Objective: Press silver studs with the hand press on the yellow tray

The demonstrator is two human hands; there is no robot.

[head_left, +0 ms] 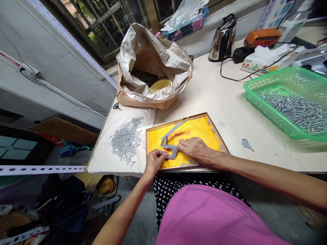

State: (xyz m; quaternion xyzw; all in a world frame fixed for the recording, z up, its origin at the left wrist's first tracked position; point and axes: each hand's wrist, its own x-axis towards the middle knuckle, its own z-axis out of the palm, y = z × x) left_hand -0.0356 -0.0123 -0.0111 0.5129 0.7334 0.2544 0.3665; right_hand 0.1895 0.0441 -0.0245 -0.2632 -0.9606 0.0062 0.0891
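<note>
A grey hand press (171,151) with a long raised lever, a black spring and a small red part lies in a shallow tray (206,114) lined in yellow. My left hand (155,162) is closed in a pinch at the press's jaw; whatever is between thumb and finger is too small to make out. My right hand (195,148) has its fingers curled against the press's right end and appears to grip it. Small metal tubes (191,162) lie by the tray's near edge. Left of the tray is a pile of small silvery tubes (126,139).
A large open sack (153,97), holding dark bits and a yellow bowl (160,85), stands at the back. A green basket (283,127) of metal pieces is on the right. Behind are a kettle (222,39) and cord. Small scissors (117,106) lie near the left edge.
</note>
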